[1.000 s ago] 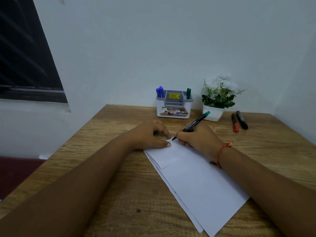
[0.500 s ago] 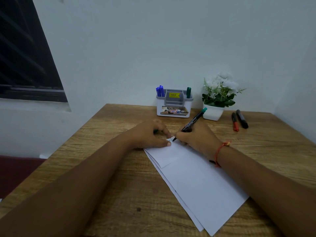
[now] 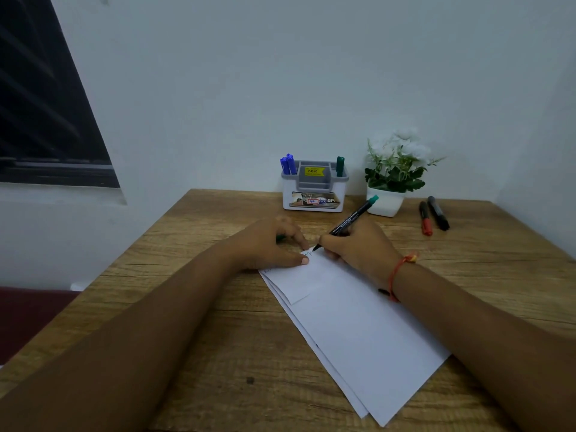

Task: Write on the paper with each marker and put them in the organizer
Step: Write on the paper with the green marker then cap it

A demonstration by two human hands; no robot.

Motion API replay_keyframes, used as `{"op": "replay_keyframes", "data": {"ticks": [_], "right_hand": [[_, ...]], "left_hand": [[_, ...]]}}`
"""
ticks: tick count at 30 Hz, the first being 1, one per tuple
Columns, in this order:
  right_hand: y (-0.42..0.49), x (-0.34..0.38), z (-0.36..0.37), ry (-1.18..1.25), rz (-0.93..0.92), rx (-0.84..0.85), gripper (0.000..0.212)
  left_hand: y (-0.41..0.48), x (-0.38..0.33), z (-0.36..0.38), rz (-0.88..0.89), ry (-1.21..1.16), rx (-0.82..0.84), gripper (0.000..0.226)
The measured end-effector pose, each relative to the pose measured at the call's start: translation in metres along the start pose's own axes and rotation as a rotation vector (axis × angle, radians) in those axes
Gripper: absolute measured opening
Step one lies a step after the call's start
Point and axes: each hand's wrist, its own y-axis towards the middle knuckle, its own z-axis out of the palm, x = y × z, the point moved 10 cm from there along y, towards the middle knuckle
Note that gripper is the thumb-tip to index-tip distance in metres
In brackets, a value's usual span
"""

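Note:
White sheets of paper [image 3: 358,325] lie stacked at an angle on the wooden desk [image 3: 202,322]. My right hand [image 3: 361,249] grips a black marker with a green end [image 3: 352,218], its tip touching the paper's far corner, where small green marks show. My left hand [image 3: 265,247] presses that corner down with thumb and forefinger; a small green piece, apparently the cap [image 3: 280,237], shows under its curled fingers. The white and grey organizer [image 3: 313,198] stands at the back, holding two blue markers [image 3: 288,164] and a green one [image 3: 340,166]. A red marker [image 3: 425,218] and a black marker [image 3: 438,212] lie at the right.
A white pot with white flowers [image 3: 389,182] stands just right of the organizer, close behind my right hand. The desk meets walls at the back and right. A dark window [image 3: 46,104] is at the left.
The marker's green end has swung slightly up and left as my right hand writes at the corner. My left hand has stayed in place on the paper.

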Motion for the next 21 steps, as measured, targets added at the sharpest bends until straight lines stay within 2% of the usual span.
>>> {"op": "replay_keyframes", "data": {"ticks": [21], "right_hand": [[0.0000,0.0007,0.0003,-0.024,-0.009,-0.008,0.021]], "left_hand": [[0.0010,-0.0006,0.0023,0.012,0.016,0.011,0.028]]}}
